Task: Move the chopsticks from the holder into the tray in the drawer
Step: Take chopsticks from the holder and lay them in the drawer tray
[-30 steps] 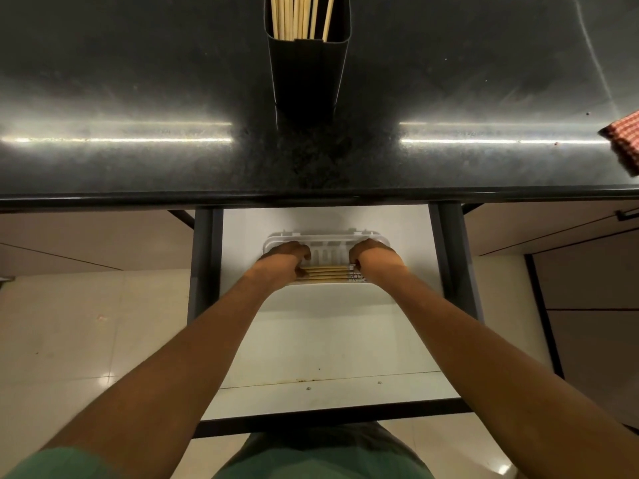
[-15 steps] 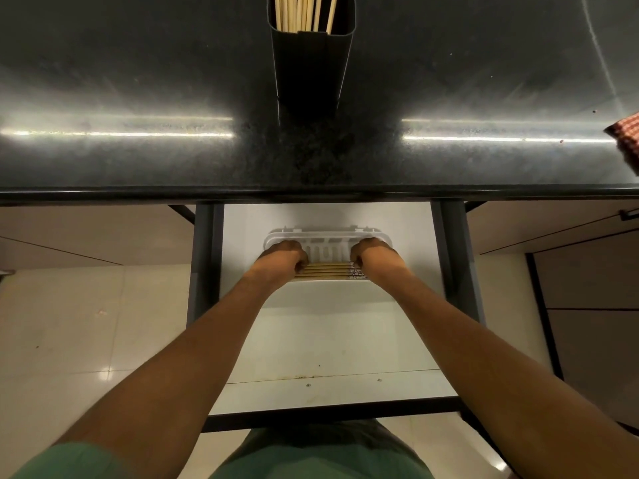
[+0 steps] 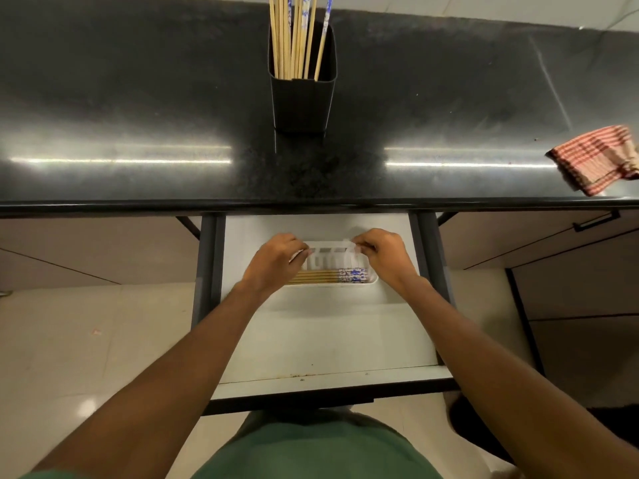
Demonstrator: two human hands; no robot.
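**Going from the bundle ends to the far rim of the tray**

Moving both hands off the ends of the laid chopsticks point(image 3: 328, 276), after pressing there half a second ago, and reaching now to the far edge of the tray point(image 3: 328, 262). Pinching with the right hand point(image 3: 383, 257), seemingly, the far rim of the tray between thumb and fingertips; much blurring there, so not saying this for sure. Curling the left hand point(image 3: 276, 262) at the far left corner, but not being able to tell if gripping anything. Leaving the chopsticks lying flat along the near side of the tray, just under the knuckles and between the two wrists, inside the open drawer point(image 3: 321, 340). Keeping well beyond the fingertips, up on the counter point(image 3: 138, 115), the holder point(image 3: 302, 98) with many remaining sticks point(image 3: 294, 36) standing upright in it.

Risking now a tilt or a slide of the light tray by pulling on the far rim only, and so rolling the laid bundle out of line or over the low wall. Risking also, when reaching up past the counter edge for the next bunch, tipping the tall narrow holder by drawing the sticks out at a slant, or dropping some by taking too many at once.
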